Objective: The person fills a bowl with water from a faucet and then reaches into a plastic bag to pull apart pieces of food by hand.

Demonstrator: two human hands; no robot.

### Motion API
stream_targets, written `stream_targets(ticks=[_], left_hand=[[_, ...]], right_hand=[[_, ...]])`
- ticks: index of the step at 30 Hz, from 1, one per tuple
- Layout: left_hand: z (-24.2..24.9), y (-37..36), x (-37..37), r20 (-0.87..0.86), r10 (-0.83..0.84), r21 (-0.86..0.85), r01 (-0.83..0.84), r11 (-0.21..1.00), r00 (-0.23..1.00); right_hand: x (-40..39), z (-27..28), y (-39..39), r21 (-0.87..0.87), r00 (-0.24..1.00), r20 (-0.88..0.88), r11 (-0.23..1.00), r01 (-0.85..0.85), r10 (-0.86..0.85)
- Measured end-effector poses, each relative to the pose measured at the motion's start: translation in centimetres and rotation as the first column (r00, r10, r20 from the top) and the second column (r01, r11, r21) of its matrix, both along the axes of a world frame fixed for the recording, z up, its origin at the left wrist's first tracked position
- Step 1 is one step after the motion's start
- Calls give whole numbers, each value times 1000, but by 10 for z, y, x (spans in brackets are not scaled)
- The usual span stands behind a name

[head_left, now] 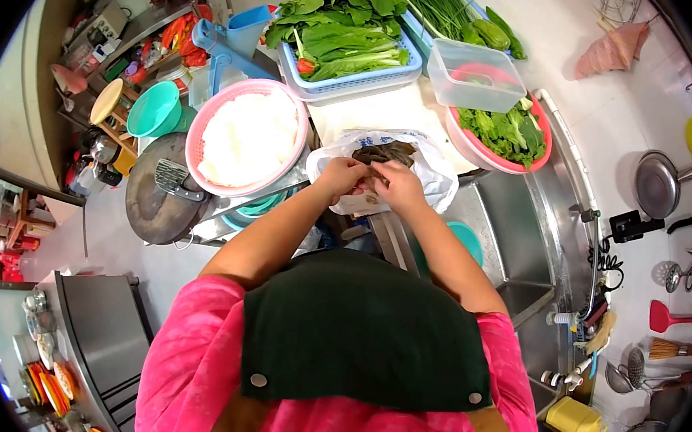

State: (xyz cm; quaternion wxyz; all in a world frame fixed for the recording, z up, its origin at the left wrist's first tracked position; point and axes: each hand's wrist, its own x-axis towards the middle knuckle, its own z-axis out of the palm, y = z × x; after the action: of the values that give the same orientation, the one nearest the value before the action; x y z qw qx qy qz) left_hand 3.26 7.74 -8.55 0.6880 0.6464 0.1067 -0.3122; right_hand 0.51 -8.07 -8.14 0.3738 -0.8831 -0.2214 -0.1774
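Note:
A white plastic bag [440, 175] with blue print lies open at the counter's edge. Inside it is a heap of dark grey-brown, shrimp-like pieces [385, 152]. Over the bag's mouth, my left hand [344, 178] and my right hand [398, 184] meet with bent fingers. Both sets of fingertips are pinched together on one small grey-brown piece, mostly hidden between them; its exact kind I cannot tell. The left wrist crosses the bag's near left side, and the right wrist its near right side.
Left of the bag stands a pink basket [190, 140] with white contents. Behind are a blue basket [411, 65] of leafy greens and a pink bowl [539, 160] of greens under a clear container [477, 74]. A steel sink [516, 221] lies right; a cleaver [176, 180] rests on a round board [147, 210].

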Motion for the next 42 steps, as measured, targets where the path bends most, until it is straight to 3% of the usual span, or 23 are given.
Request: stream_targets(ticks=[2, 4, 6, 7, 9, 11, 15, 19, 21, 24, 25, 27, 29, 34, 37, 39, 41, 42], left_hand=[[5, -2, -2, -19, -2, -2, 2, 1000, 1000], [10, -2, -3, 8, -34, 23, 33, 999, 999], [9, -1, -4, 30, -63, 48, 61, 997, 998], [7, 0, -3, 117, -96, 101, 84, 991, 988], [4, 0, -1, 202, -134, 156, 103, 982, 970], [3, 1, 0, 375, -211, 301, 96, 949, 903], [2, -1, -2, 368, -175, 244, 86, 966, 913], [3, -2, -1, 345, -123, 205, 53, 977, 930], [2, -4, 0, 323, -83, 164, 30, 986, 943], [4, -5, 0, 303, -82, 148, 38, 988, 949], [8, -5, -1, 365, -131, 205, 58, 977, 922], [8, -4, 1, 421, -181, 261, 73, 963, 889], [2, -3, 5, 509, -307, 417, 82, 905, 804], [18, -5, -2, 527, -369, 403, 156, 902, 765], [11, -6, 1, 543, -373, 357, 195, 914, 752], [7, -6, 2, 569, -368, 333, 204, 921, 735], [5, -6, 2, 664, -437, 464, 124, 877, 607], [5, -5, 2, 664, -438, 465, 125, 877, 606]], right_hand=[[0, -6, 0, -171, 1000, -1, 985, 27, -28], [2, -6, 2, -149, 999, 44, 988, 26, -20], [5, -4, 3, -86, 1000, -23, 996, 17, -19], [6, -3, 2, -85, 1000, -23, 996, 14, -16], [9, 0, -2, 68, 970, -242, 997, -25, 41], [10, 2, -4, 109, 958, -284, 994, -19, 49], [7, 7, -7, 134, 938, -346, 991, 11, 36], [4, 11, -3, 118, 948, -318, 993, 28, 11], [5, 5, -2, -55, 975, -217, 998, 41, -52], [6, 3, -1, -77, 980, -181, 995, 67, -80], [7, 4, -2, -77, 980, -182, 995, 67, -80], [7, 7, -6, 85, 954, -298, 996, 7, 19], [9, 3, -9, 85, 964, -267, 996, 11, 12], [8, 2, -11, 35, 979, -200, 998, 47, -39], [10, -5, -14, 154, 964, -263, 984, 87, -44], [13, -9, -18, 223, 884, -462, 954, 199, -76], [19, -18, -22, 273, 847, -525, 926, 262, -84], [20, -18, -22, 317, 805, -588, 891, 324, -84]])
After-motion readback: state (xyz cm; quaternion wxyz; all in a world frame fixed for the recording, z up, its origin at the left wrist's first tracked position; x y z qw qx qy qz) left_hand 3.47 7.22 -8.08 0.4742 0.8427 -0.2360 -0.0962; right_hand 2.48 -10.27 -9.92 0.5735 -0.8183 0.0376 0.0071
